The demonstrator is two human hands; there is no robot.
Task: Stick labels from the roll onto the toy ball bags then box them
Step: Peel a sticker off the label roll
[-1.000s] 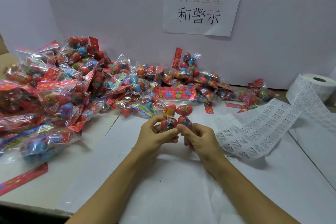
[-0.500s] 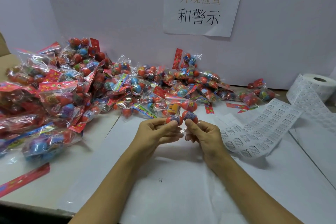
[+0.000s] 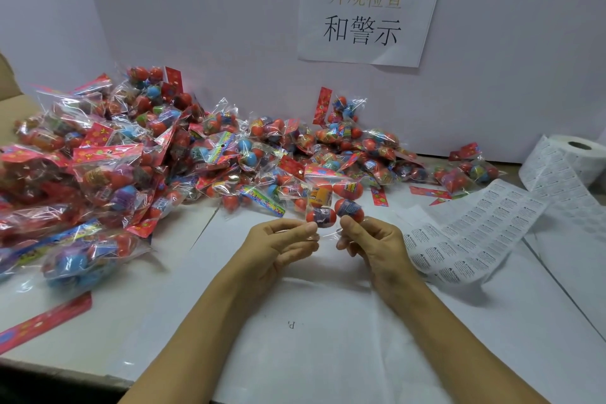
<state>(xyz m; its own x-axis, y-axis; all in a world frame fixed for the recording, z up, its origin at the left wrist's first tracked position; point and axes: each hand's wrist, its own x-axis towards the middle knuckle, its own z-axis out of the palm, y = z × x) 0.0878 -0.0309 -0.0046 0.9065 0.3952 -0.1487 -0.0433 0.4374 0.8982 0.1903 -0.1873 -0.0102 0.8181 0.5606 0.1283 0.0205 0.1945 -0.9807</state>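
Even, fairly bright overhead light leaves only soft shadows under the forearms on the desk (image 3: 328, 354), glare glints off the pile of clear bags (image 3: 137, 154) at left, and wide-angle bending softens the edges.

A packing or inspection station in a small factory: a heap of bagged toy balls (image 3: 157, 154) fills the left of the tabletop (image 3: 328, 338), a label roll (image 3: 570, 161) sits at right, and a printed Chinese sign (image 3: 370, 6) hangs on the partition at upper centre.
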